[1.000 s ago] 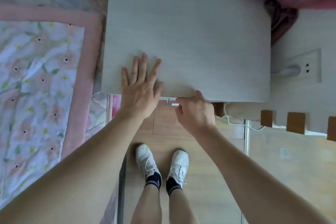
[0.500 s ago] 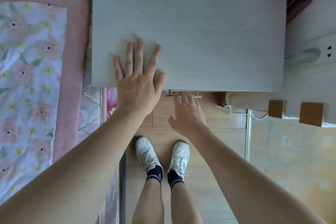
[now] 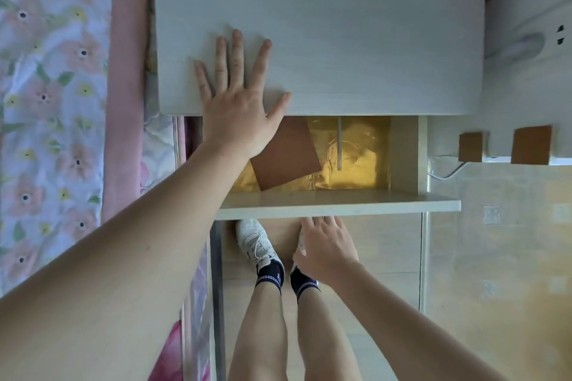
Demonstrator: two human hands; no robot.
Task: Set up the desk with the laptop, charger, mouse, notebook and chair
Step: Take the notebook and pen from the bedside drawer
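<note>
**Desk drawer pulled open, brown notebook inside**

Desk pale grey with faint wood grain, wide from left to right, top bare. Drawer under the near edge, pulled out toward the feet, long side running left to right, same way as the desk. Shiny gold lining on the drawer floor. Thin grey rod lying in the drawer, pointing near to far.

Notebook plain brown, flat on the gold lining at the left of the drawer. Tilted a little, long side going from far left to near right, one corner hidden under the wrist.

Left hand flat on the desk top near the near edge, fingers spread wide, holding nothing. Right hand just below the drawer's front board, fingertips up against it, fingers loose; cannot tell if gripping it.

White shoes on the wood floor below. Flowery pink bed cover at the left.
</note>
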